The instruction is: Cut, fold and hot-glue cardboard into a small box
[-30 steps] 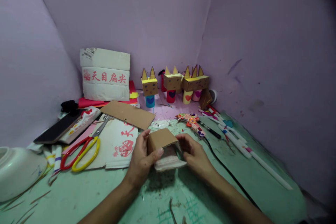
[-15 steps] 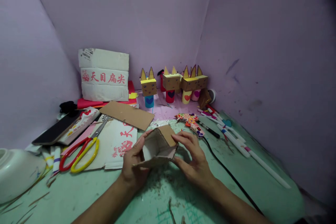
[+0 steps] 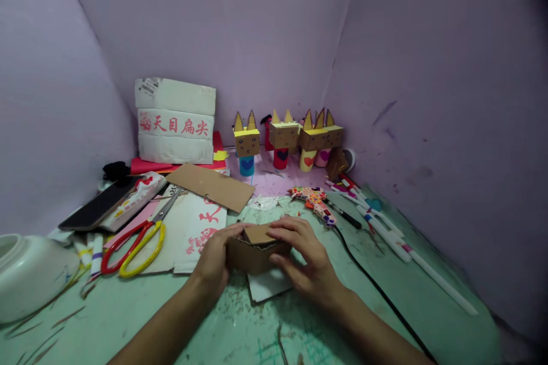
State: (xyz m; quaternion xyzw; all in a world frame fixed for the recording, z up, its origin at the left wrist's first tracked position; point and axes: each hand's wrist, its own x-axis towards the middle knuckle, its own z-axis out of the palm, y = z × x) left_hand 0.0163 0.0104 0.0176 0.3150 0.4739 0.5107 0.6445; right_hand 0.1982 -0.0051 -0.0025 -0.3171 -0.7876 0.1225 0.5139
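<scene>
The cardboard box [image 3: 252, 258] is between the hands, at the table [image 3: 128, 319]; I can't tell if it touches. The left hand [image 3: 217, 258] has its grip closed on one side, the right hand [image 3: 305, 251] on the other. Its walls look folded into shape; a white flap [image 3: 269, 287] juts out beneath, apparently unclosed.

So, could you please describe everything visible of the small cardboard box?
The small cardboard box looks brown, with a rough corrugated upper edge and a brown panel on top. A white-faced piece, perhaps its flap, juts out below. The left hand holds its left side; the right hand holds its right. Whether it touches the green table is unclear.
</scene>
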